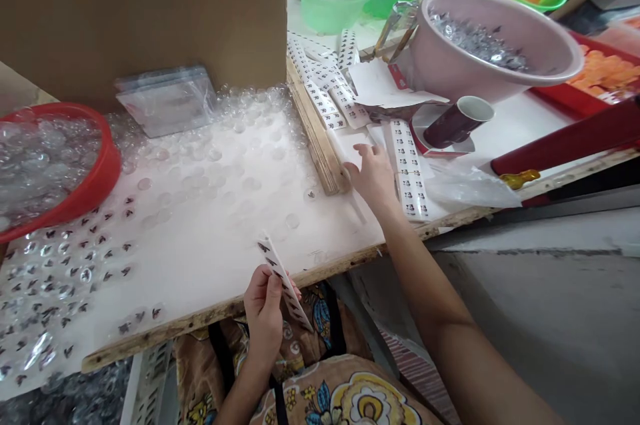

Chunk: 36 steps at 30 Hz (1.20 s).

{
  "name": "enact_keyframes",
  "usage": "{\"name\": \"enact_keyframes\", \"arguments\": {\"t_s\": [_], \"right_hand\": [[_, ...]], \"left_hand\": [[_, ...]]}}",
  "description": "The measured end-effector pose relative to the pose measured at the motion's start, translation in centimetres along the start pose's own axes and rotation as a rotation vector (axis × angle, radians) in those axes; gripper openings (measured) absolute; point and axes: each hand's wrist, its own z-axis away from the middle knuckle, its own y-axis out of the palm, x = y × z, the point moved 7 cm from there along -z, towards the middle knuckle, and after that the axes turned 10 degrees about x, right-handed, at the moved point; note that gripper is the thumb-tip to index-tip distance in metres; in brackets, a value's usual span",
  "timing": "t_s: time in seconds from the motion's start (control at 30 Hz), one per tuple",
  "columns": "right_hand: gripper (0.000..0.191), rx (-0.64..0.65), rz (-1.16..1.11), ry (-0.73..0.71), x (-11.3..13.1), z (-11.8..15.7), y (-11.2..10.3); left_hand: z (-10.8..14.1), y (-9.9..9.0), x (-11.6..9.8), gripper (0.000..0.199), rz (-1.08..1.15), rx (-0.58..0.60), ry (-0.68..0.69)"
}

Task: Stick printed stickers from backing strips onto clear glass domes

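One strip [285,284]: white, with a row of dark marks, held in the left hand, its middle behind the thumb.
Long axis: slanted; the far end points forward and left past the left hand, the near end back and right, below that hand, in front of the patterned clothes [367,402].
Left hand [266,305]: pinched on the strip, at the table's near edge.
Right hand [373,175]: fingers spread, nothing seen in its grasp; whether the fingertips touch down, I cannot tell.
Wood bar [315,138]: just left of the right hand, running away from it.
Printed sheets [410,175]: just right of the right hand; others lie beyond it.
Table [200,258]: white top, worn wooden edge, ahead of the left hand.
Clear discs [250,183]: scattered beyond the left hand, heaped farther off.
Marked discs [50,285]: well left of the left hand, below the red basin [113,168].
Cup [457,122]: lying tilted, right of the right hand.
Pink tub [435,68]: beyond the cup.
Cardboard [150,12]: upright, far beyond the left hand.
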Motion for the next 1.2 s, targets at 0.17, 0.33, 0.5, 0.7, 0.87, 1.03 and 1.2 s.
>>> {"name": "enact_keyframes", "arguments": {"t_s": [0.17, 0.33, 0.5, 0.7, 0.87, 1.03, 1.2], "right_hand": [[0.027, 0.295, -0.471, -0.333, 8.2, 6.9, 0.0], [0.043, 0.998, -0.684, -0.579, 16.9, 18.5, 6.2], [0.014, 1.163, -0.784, -0.421, 18.9, 19.2, 9.0], [0.008, 0.938, -0.612, -0.591, 21.3, 15.6, 9.0], [0.012, 0.637, -0.566, -0.718, 22.3, 15.5, 8.7], [0.015, 0.552, -0.471, -0.888, 24.3, 15.9, 8.8], [0.022, 0.337, -0.301, -1.105, 26.1, 16.2, 8.8]], "left_hand": [[-1.6, -2.5, -5.2, 0.035, 0.026, -0.306, 0.200], [-1.3, -7.1, -10.8, 0.028, -0.024, -0.543, 0.392], [2.4, -9.8, -12.1, 0.033, -0.082, -0.641, 0.456], [3.7, -10.4, -6.7, 0.022, -0.214, -0.483, 0.143], [3.5, -11.9, -6.2, 0.023, -0.113, -0.498, 0.152], [2.6, -12.8, -6.9, 0.035, 0.039, -0.438, 0.154], [2.3, -14.4, -7.2, 0.022, 0.077, -0.566, 0.191]]}}
